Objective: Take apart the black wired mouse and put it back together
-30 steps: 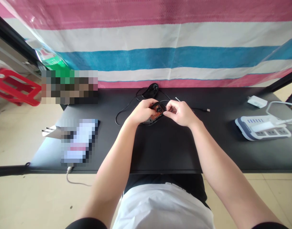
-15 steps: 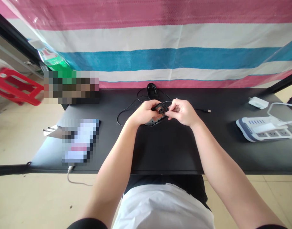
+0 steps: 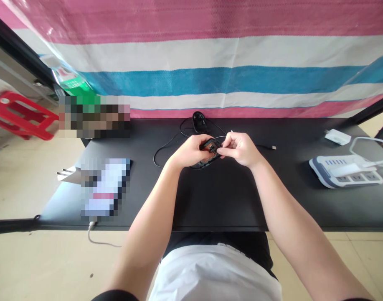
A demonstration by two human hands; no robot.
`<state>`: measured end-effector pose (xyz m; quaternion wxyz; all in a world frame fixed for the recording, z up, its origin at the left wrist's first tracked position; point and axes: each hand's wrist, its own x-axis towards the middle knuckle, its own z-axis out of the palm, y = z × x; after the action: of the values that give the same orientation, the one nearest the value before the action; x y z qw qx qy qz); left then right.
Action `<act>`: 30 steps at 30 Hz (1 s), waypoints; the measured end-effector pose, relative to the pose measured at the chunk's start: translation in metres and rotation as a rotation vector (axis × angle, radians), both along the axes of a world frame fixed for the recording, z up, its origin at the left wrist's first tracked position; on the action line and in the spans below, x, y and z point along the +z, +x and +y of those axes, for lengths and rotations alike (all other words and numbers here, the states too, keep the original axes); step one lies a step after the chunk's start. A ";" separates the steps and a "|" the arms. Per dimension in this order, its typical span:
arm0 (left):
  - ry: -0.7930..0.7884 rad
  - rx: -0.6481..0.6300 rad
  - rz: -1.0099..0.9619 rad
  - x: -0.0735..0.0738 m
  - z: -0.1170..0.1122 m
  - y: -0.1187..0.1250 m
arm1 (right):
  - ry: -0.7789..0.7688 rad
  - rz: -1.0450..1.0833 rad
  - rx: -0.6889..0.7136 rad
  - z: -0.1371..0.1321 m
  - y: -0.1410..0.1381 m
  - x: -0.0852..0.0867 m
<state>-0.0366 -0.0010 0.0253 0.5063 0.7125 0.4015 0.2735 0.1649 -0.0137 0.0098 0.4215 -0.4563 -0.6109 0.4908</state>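
Observation:
An opened computer mouse (image 3: pixel 206 161), its base baring an orange-brown circuit board, is held in my left hand (image 3: pixel 191 149). My left fingers wrap its far side, with the thumb over the board. At the mouse's right end, my right hand (image 3: pixel 237 147) is closed in a pinch against the edge; what lies between thumb and finger is too small to make out. Behind my hands lies the mouse's black top shell (image 3: pixel 199 121). The black cable (image 3: pixel 156 154) loops out to the left, and a USB plug (image 3: pixel 273 147) rests on the right.
On the black table (image 3: pixel 216 200), a power strip (image 3: pixel 344 171) with white cords and a white charger (image 3: pixel 338 136) sit at right. A blurred phone (image 3: pixel 106 188) and a plug adapter (image 3: pixel 70 174) are at left. A striped sheet (image 3: pixel 210 79) hangs behind; a red stool (image 3: pixel 25 115) stands beyond.
The whole view has shifted slightly, with things sitting a little lower. Both hands stay at the mouse; my right fingertips have moved only slightly at its edge.

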 end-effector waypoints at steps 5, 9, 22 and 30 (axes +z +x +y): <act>-0.075 -0.009 -0.033 0.000 0.001 0.001 | -0.005 -0.026 -0.021 0.000 -0.001 -0.001; -0.126 -0.012 -0.013 -0.002 0.004 -0.001 | -0.003 -0.074 -0.020 0.001 -0.002 -0.003; -0.107 -0.068 0.022 -0.001 0.007 -0.010 | 0.080 -0.303 0.113 0.000 0.011 0.000; -0.034 -0.087 0.077 -0.004 0.008 -0.011 | 0.184 -0.414 0.041 -0.002 0.008 0.001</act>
<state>-0.0481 0.0073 0.0210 0.5137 0.7307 0.3940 0.2168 0.1733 -0.0158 0.0105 0.3169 -0.4942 -0.7358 0.3375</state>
